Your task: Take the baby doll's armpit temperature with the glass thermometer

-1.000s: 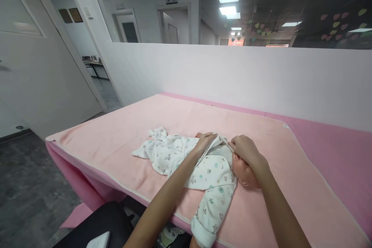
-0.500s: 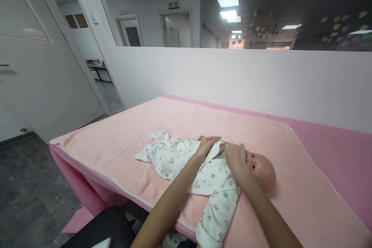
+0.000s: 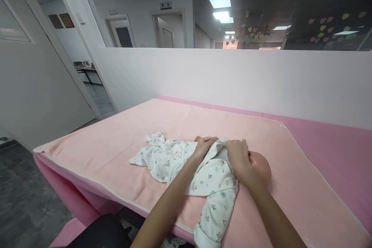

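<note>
A baby doll lies on its back, its bald head [image 3: 261, 167] to the right and partly behind my right hand. It wears a white printed baby shirt [image 3: 213, 178] and matching baby pants [image 3: 170, 159]. My left hand [image 3: 205, 148] is closed on the shirt's far edge at the doll's middle, with the fingertips partly hidden. By the neck, my right hand [image 3: 238, 157] grips the shirt's upper edge and covers the doll's face. The cloth is folded up between both hands. One long sleeve [image 3: 216, 217] stretches toward me at the near edge.
A peach blanket [image 3: 122, 135] covers the table over a pink cloth [image 3: 328, 143] that hangs down at the front left. Behind stands a white half wall [image 3: 221, 77] with glass above. At left is a white door [image 3: 37, 81]. My dark-clothed leg [image 3: 100, 232] is below the front edge.
My right hand has shifted slightly across the doll's face, covering more of it. My left hand stays at the shirt's edge. The camera view has turned a little to the right.
</note>
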A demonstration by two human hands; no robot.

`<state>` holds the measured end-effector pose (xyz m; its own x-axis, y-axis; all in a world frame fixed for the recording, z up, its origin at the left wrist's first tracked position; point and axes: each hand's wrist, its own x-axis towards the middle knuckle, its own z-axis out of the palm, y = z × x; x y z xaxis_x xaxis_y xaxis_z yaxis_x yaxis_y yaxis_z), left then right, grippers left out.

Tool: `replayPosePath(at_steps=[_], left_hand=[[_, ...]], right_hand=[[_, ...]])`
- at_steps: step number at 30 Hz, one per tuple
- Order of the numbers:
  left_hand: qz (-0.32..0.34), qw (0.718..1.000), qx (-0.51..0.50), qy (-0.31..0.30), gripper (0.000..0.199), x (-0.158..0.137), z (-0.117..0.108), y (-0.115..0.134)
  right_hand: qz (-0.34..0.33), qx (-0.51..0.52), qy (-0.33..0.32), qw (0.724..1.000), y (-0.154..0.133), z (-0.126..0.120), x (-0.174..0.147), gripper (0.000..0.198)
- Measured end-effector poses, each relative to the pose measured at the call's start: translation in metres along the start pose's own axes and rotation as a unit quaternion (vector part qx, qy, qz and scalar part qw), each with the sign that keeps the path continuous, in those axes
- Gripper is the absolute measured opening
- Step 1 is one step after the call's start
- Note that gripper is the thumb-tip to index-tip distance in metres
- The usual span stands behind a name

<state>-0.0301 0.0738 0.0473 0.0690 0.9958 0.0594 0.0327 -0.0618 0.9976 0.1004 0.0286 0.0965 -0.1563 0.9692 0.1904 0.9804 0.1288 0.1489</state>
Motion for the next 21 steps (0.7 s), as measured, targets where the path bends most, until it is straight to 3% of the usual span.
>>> replayPosePath(at_steps=[3,6,8,10,13,15,17,21], left_hand=[[0.009,1.000,0.010,-0.026,0.037,0.000,0.000,-0.001],[0.029,0.984,0.052,-0.166,0.029,-0.004,0.000,-0.002],[0.048,0.959,0.101,-0.260,0.025,-0.008,0.001,-0.001],[0.072,0.939,0.133,-0.309,0.024,-0.012,0.000,0.001],[0.099,0.928,0.145,-0.330,0.025,-0.013,-0.001,0.003],[0.106,0.925,0.150,-0.333,0.026,-0.012,-0.001,0.003],[0.109,0.924,0.158,-0.332,0.028,-0.011,-0.001,0.002],[0.119,0.926,0.179,-0.311,0.031,-0.016,-0.001,0.002]], right_hand=[[0.045,0.055,0.042,0.997,0.029,-0.025,-0.012,0.011],[0.093,0.179,0.129,0.971,0.063,-0.047,-0.028,0.016],[0.106,0.290,0.203,0.929,0.080,-0.058,-0.039,0.017],[0.109,0.401,0.275,0.867,0.089,-0.064,-0.046,0.015],[0.108,0.523,0.351,0.769,0.088,-0.068,-0.048,0.020],[0.108,0.566,0.370,0.729,0.084,-0.068,-0.046,0.020],[0.108,0.588,0.374,0.709,0.080,-0.069,-0.045,0.020],[0.107,0.602,0.378,0.695,0.073,-0.072,-0.046,0.019]])
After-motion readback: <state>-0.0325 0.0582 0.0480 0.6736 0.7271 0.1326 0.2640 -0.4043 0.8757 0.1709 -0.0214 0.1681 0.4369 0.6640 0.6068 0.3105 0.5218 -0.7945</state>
